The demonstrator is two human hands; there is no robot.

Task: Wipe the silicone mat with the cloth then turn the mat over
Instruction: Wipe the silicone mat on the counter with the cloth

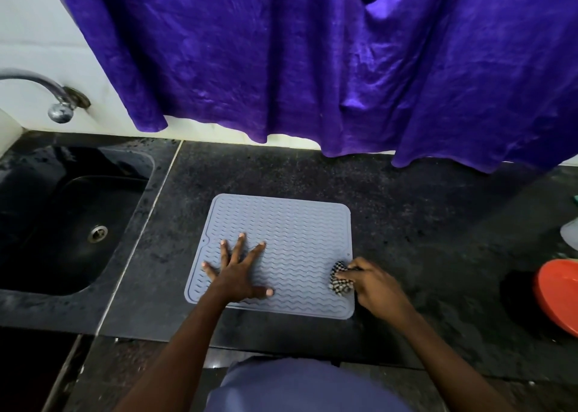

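Left hand (238,271) flat with fingers spread, pinning the mat (287,239) to the dark counter (422,224) at lower centre of the frame; right hand (373,286) clenched around a bunched checked cloth (339,278), pressed on the mat's right edge. Wiping apparently under way, how much covered impossible to tell. Ridged side up, lying flat, so turning over not yet done.
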